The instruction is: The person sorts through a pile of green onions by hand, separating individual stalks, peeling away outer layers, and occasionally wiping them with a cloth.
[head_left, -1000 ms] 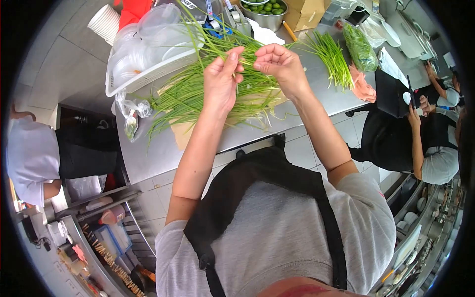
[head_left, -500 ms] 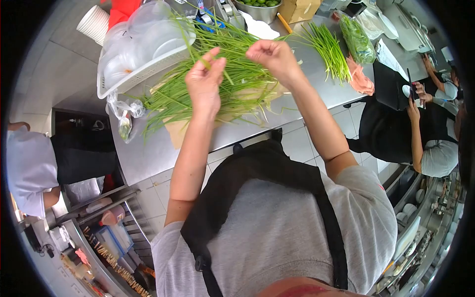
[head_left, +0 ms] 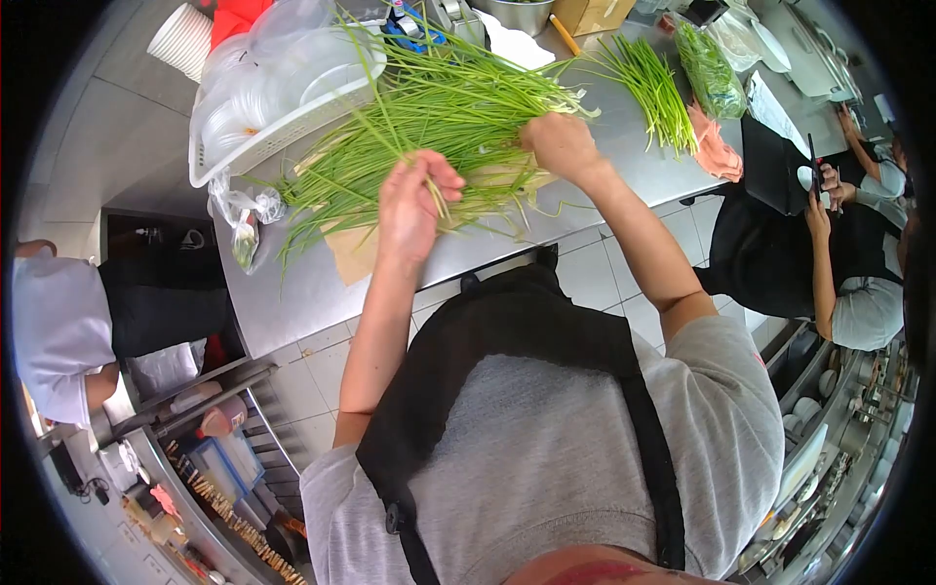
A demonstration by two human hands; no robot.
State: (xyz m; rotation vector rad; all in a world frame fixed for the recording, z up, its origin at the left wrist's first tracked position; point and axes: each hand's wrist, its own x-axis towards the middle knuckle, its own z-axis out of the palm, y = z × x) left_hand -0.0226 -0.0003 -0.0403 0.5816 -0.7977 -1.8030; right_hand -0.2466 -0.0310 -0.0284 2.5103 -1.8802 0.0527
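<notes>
A loose heap of long, thin green chives [head_left: 429, 107] lies across brown paper [head_left: 351, 252] on the steel table, pale root ends toward the right. My left hand [head_left: 414, 200] is closed around a few chive stalks, which stick up past the fingers over the heap's near side. At the root end, my right hand [head_left: 564, 144] is closed with its fingertips pointing down and in; what they pinch is hidden behind the hand. To the right lies a neater, separate bunch of chives [head_left: 655, 97].
A white basket [head_left: 283, 136] of clear plastic lids borders the heap on the left, near stacked cups [head_left: 181, 41]. Bagged greens [head_left: 710, 73] and a pink cloth [head_left: 715, 146] lie at right. Other people stand at the left and right edges.
Both hands have come down nearer to me. My left hand has lowered with its stalks; my right hand has moved from above the heap to its root end.
</notes>
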